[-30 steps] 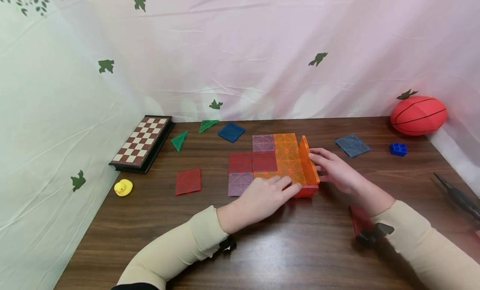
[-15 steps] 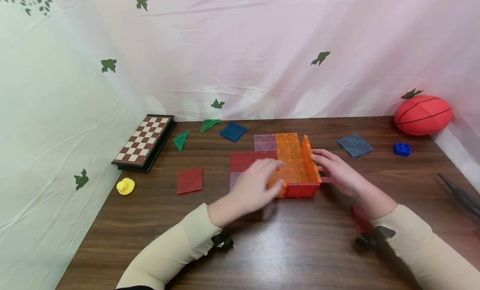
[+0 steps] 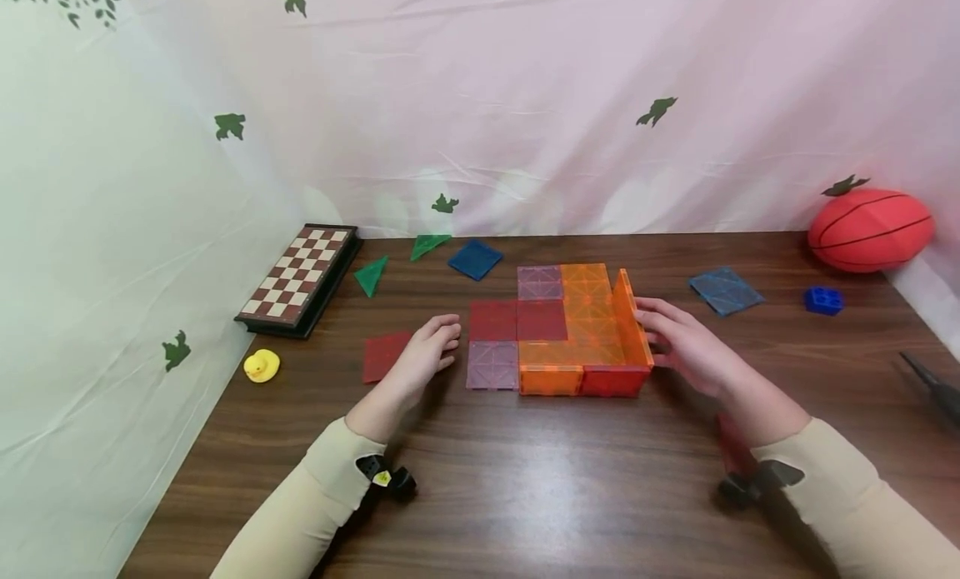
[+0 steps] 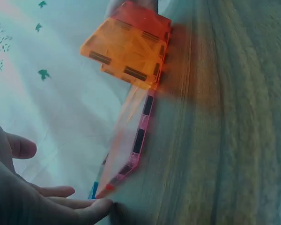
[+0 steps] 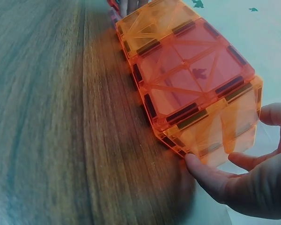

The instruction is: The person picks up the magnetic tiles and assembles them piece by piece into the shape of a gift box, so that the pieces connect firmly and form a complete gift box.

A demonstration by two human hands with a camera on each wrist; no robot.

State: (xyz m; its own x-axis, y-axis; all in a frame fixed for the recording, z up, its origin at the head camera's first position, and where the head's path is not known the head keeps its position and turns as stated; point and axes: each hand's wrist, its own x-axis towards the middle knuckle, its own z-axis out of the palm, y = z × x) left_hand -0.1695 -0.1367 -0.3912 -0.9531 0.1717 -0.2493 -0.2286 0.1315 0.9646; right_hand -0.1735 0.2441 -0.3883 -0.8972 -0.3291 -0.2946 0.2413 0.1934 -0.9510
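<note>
Assembly (image 3: 555, 331) of translucent tiles lay mostly flat at the centre of the head view, on the dark wood table (image 3: 525, 487); an orange front panel (image 3: 550, 381) and a red front panel (image 3: 613, 382) stood along its lower edge, an orange side wall (image 3: 632, 325) along its right. The right hand (image 3: 686, 346), right of centre, was unclenched, fingertips resting against that wall's outer face; whether any finger hooked an edge could not be told. The left hand (image 3: 420, 358), left of centre, was relaxed and held nothing, just beside the assembly and partly covering a loose red tile (image 3: 381, 356). Risks, as judged: the wall could fold inward under uneven pressure from the right hand, or fall outward if support was withdrawn and the joints proved weak. A careless left-hand sweep could displace the lilac tile (image 3: 492, 365) at the assembly's lower left corner.
</note>
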